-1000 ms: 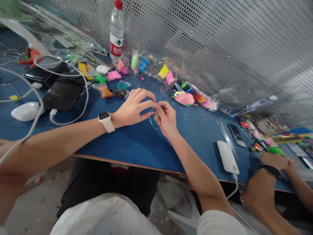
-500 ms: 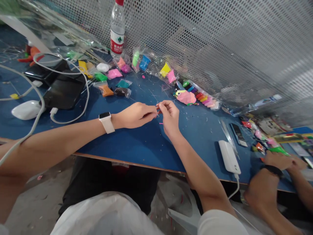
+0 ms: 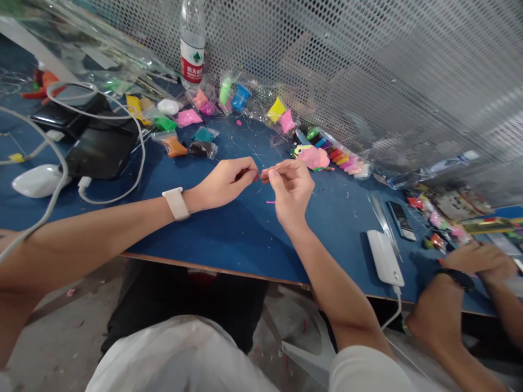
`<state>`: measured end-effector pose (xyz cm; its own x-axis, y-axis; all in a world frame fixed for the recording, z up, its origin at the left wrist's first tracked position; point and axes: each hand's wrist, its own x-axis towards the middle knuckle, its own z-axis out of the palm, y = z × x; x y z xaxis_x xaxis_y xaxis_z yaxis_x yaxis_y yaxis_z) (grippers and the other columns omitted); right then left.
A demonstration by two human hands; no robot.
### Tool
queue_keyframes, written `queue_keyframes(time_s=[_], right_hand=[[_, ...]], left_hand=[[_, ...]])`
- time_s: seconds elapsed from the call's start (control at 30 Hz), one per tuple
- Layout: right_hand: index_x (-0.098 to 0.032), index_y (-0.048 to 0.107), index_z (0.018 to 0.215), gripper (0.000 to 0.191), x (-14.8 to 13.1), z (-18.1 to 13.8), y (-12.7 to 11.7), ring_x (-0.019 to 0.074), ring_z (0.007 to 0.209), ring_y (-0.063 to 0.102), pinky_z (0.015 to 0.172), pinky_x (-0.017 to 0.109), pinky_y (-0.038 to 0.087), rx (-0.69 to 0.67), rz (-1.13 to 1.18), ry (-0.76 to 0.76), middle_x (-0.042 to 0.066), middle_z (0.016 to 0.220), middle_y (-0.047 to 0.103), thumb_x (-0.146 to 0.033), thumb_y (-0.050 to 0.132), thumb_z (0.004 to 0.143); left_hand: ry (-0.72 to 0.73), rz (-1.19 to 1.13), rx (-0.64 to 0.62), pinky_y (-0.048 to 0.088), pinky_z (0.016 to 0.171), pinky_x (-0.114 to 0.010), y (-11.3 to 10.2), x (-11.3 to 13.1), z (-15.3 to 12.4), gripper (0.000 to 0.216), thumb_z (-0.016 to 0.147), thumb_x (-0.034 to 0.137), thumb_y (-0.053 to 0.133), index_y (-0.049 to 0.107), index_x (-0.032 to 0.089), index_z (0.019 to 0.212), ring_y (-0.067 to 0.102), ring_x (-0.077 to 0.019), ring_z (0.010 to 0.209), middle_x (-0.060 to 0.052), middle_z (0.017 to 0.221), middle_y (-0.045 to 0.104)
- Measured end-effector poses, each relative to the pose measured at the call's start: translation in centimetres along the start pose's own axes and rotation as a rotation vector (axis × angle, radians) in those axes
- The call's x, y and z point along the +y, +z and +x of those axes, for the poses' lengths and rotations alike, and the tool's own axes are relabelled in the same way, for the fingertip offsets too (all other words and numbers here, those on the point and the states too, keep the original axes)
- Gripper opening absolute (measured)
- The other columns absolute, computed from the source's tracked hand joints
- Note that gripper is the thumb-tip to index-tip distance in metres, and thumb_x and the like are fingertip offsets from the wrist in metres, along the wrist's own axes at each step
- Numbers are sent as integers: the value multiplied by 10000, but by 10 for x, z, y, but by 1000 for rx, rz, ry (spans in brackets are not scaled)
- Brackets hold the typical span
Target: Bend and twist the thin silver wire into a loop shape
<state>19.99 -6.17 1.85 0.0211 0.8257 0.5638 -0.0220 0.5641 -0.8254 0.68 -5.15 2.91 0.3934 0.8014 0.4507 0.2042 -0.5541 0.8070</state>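
Note:
Over the blue table [image 3: 229, 234], my left hand [image 3: 226, 181] and my right hand [image 3: 289, 188] meet fingertip to fingertip. Both are pinched shut on a thin, nearly clear wire [image 3: 261, 177] that runs between them. The left wrist wears a white watch [image 3: 175, 202]. A tiny pink scrap [image 3: 270, 202] lies on the table just under my right hand. A pink clay figure [image 3: 312, 158] with yellow and green trim sits a little beyond my right hand.
Small bags of coloured clay [image 3: 192, 117] and a strip of colours [image 3: 339, 158] line the mesh wall by a water bottle [image 3: 192, 46]. Black devices [image 3: 102, 149], white cables and a white mouse [image 3: 36, 179] sit left. A white power bank [image 3: 384, 257] and another person's hands [image 3: 478, 261] are right.
The left hand's fingers, spread a second ago, have closed into a pinch. The wire loop that hung below the hands is gone, and both hands have shifted slightly.

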Motion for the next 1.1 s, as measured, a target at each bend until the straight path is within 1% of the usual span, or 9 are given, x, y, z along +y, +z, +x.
queue_keyframes(time_s=[0.1,0.2,0.4,0.5,0.6,0.77,0.87,0.97,1.1], right_hand=[[-275,704,1004,234,-2,1,-1,133,761,829,784,303,716,-9,-21,1,-33,883,820,-415,889,971],[-276,693,992,273,-3,1,-1,135,738,825,762,309,721,-1,-42,-8,-33,888,824,-456,895,959],[-278,672,972,338,-3,3,-1,135,717,814,756,320,736,-4,-68,0,-37,880,809,-524,903,936],[-271,685,966,319,-4,4,-2,128,728,817,767,308,735,-23,-57,9,-32,899,802,-494,911,934],[-266,688,959,313,-3,5,-4,127,742,820,777,308,736,-30,-49,16,-31,919,796,-476,918,929],[-274,669,979,344,0,6,-7,136,728,814,759,314,732,-76,-15,76,-44,854,808,-498,923,919],[-272,667,994,363,2,7,-8,145,729,816,756,318,727,-88,-6,113,-43,818,811,-512,926,909],[-277,653,993,411,2,8,-9,147,714,809,753,322,726,-89,-14,152,-59,769,781,-560,932,885],[-286,629,982,444,3,9,-10,150,733,810,783,339,730,-105,-62,170,-48,815,800,-609,916,879]], left_hand=[[20,25,22,379,627,-234,1,-1,-1,209,1052,219,537,691,158,925,463,-69,609,41,724,625],[22,53,42,371,614,-235,1,-1,-2,202,1048,214,555,714,158,937,470,-68,599,36,727,649],[23,112,63,404,627,-244,2,-2,-3,202,1062,231,577,720,173,931,547,-88,611,20,726,692],[53,170,86,406,626,-240,2,-3,-3,195,1058,218,590,739,174,941,548,-87,609,9,755,719],[107,199,100,376,601,-229,3,-5,-3,189,1052,193,593,750,170,950,517,-76,572,21,714,700],[193,212,108,373,608,-214,3,-6,-4,196,1051,161,583,756,162,958,515,-62,568,18,752,735],[181,215,90,393,629,-213,3,-5,-4,194,1047,158,582,756,166,962,539,-67,584,13,774,753],[136,217,73,422,652,-221,2,-4,-4,194,1047,163,575,750,173,962,565,-79,604,4,794,764],[92,221,55,429,658,-232,2,-2,-3,190,1045,177,569,736,180,953,564,-91,607,7,772,745]])
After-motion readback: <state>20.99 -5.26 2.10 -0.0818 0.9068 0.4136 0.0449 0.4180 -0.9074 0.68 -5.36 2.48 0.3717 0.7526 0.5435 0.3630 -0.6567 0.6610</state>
